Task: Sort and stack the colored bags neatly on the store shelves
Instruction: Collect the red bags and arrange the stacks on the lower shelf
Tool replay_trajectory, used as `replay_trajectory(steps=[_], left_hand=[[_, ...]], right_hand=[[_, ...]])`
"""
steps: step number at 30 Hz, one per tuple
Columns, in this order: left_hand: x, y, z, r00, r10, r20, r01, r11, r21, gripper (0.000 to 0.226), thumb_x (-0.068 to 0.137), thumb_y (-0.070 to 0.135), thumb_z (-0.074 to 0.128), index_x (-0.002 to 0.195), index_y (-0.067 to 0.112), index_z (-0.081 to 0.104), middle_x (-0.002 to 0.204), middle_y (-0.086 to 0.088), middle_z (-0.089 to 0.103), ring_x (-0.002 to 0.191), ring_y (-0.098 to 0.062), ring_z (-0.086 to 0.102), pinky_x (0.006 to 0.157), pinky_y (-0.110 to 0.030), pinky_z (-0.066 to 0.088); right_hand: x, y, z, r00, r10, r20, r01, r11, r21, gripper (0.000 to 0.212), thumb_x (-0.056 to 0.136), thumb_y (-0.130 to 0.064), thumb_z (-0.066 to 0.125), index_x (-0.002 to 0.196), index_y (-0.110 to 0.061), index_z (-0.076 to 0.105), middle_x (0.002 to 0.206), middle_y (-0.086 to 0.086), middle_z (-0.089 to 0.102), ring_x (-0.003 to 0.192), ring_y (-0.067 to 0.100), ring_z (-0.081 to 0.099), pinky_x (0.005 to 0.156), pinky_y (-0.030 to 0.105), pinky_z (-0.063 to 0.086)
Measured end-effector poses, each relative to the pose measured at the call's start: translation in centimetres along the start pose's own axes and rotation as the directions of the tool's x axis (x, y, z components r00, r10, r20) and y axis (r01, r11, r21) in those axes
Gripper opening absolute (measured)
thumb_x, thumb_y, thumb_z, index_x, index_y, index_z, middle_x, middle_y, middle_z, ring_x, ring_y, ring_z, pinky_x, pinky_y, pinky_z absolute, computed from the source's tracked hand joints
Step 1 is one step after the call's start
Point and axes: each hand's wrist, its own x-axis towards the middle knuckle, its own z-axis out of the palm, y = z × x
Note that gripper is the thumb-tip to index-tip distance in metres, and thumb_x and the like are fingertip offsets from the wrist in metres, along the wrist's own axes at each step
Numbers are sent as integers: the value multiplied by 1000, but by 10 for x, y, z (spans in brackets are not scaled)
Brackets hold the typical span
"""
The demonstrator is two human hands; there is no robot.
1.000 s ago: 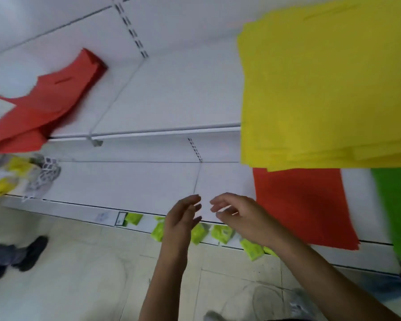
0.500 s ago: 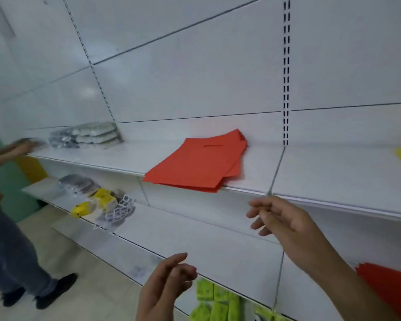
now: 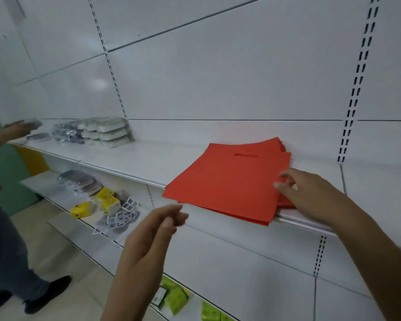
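1. A person faces white store shelving, seen from a camera on their head. Both bare arms reach forward.
2. A stack of red bags (image 3: 232, 181) lies flat on the upper shelf (image 3: 134, 163), right of centre. The stack is fanned and skewed, and its near corner hangs over the shelf's front edge. A handle slot shows near the far edge of the top bag.
3. The right hand (image 3: 308, 195) is at the stack's right edge. Its fingers are spread and lightly bent, touching or just over the bags; I cannot tell whether they are grasping them yet.
4. The left hand (image 3: 153, 230) hovers in the air below and left of the stack's near corner. It is relaxed, with fingers loosely bent, and it holds nothing.
5. Step in hand, as I judge it: reaching in to square up or gather the red stack. The next move likely calls for the left hand to meet the overhanging near corner while the right steadies the far side, then to align the edges.
6. Farther left on the upper shelf sit clear-wrapped packs (image 3: 97, 133). On the lower shelf (image 3: 63, 195) are yellow packets (image 3: 95, 203). Green packets (image 3: 176, 297) lie near the floor.
7. Another person (image 3: 0, 205) stands at the far left.
8. No brand, label or writing can be read.
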Motion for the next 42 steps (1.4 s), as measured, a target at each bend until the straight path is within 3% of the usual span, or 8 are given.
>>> replay_trajectory(steps=[7,11,15,21,23,30,39,42], left_hand=[[111,-30,13,989,-16,150,-57,883,467,32,90,59,40,112,46,59,110,34,59,104,15,52,86,-14,39],[145,-60,23,934,-125,336,-121,771,625,64,86,65,20,133,32,47,130,21,51,123,-1,42,98,-8,26],[168,-79,35,874,-95,476,-267,725,635,120,52,91,-18,118,24,57,123,9,59,114,0,35,91,-12,17],[192,-69,40,778,-131,615,-292,790,538,66,79,80,8,112,49,56,127,16,59,129,-9,44,101,-17,31],[205,-70,34,794,-119,596,-221,856,467,68,75,82,17,119,48,55,129,19,57,126,-3,45,90,-6,31],[233,-90,27,843,-142,519,3,966,260,78,64,69,36,131,34,53,137,18,48,118,6,38,102,-18,26],[249,-107,27,872,-216,439,113,962,247,54,88,54,50,137,31,47,137,16,48,122,-3,48,108,-31,35],[253,-103,27,848,-309,431,269,951,154,39,91,42,53,129,31,53,123,8,61,103,-9,63,92,-32,50]], right_hand=[[25,-1,11,994,90,-58,-100,977,-188,46,88,-62,41,123,-34,50,97,-13,58,88,10,56,71,28,43],[28,-4,16,994,83,-66,-93,981,-168,45,85,-59,49,125,-38,46,95,-18,54,82,2,52,67,24,40],[32,0,18,989,99,-112,-109,990,-88,43,84,-53,56,124,-43,44,92,-28,43,79,-9,45,69,18,37],[39,6,10,952,219,-215,-231,972,-33,41,84,-29,67,118,-43,49,96,-27,43,80,-9,46,72,22,36],[45,4,7,935,250,-253,-262,965,-15,38,84,-22,68,111,-42,52,94,-22,49,75,-4,51,66,19,37],[70,-3,20,909,364,-203,-384,921,-67,35,84,-35,67,117,-33,55,104,-9,56,77,1,53,73,23,39],[57,-13,20,917,317,-241,-309,948,69,34,76,-32,76,97,-47,54,92,-14,58,74,1,59,60,14,39],[54,-15,26,913,326,-245,-314,945,87,38,76,-33,76,103,-47,53,95,-19,54,77,-1,55,61,13,37]])
